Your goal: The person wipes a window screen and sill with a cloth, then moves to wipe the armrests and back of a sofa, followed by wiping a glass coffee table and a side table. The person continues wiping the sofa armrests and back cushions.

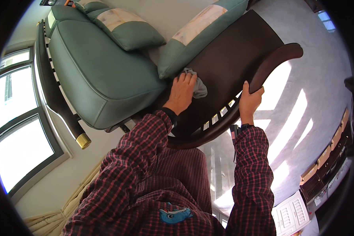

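Observation:
My left hand (181, 93) presses a crumpled grey cloth (200, 88) against the dark wooden seat board (224, 65) of a sofa, beside the lower corner of a green and patterned cushion (191, 37). My right hand (250, 100) is closed around the curved dark wooden armrest (271, 62), its thumb lying along the top. Brass-coloured parts show on the slats below the armrest. The green padded backrest (103, 67) stands left of my left hand.
More cushions (126, 29) lie against the backrest. A dark rail with a brass end cap (83, 141) runs behind it, near the windows (23, 150) and a gathered curtain (62, 214). Sunlit grey floor (321, 73) lies to the right, with a white cabinet (292, 214) at lower right.

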{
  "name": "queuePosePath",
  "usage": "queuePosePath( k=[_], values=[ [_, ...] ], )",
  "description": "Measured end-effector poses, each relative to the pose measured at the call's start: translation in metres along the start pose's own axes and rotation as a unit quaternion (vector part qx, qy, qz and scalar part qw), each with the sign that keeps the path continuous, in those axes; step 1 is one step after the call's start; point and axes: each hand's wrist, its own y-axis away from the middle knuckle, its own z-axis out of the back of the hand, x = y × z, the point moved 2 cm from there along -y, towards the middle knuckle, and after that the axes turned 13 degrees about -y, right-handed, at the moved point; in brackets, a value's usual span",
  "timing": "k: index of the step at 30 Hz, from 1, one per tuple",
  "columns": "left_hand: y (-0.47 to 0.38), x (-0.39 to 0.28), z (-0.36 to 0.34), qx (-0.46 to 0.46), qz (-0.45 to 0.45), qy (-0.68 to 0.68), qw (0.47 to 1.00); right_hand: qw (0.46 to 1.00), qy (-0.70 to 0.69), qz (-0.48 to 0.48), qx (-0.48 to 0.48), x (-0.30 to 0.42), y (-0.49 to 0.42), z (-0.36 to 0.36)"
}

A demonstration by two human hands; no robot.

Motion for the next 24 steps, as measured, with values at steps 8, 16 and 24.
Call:
queuePosePath(
  k=[8,16,24],
  values=[
    [0.114,0.041,-0.067,0.222,0.064,-0.153,0.961,1.0,-0.013,0.002,-0.009,0.004,0.0,-0.001],
    [0.123,-0.019,-0.083,0.394,-0.028,0.016,0.919,1.0,-0.022,-0.004,-0.015,-0.003,-0.001,-0.002],
    [-0.038,-0.094,-0.041,0.253,0.087,0.25,0.93,1.0,-0.021,0.01,-0.018,-0.007,-0.002,-0.003]
  ],
)
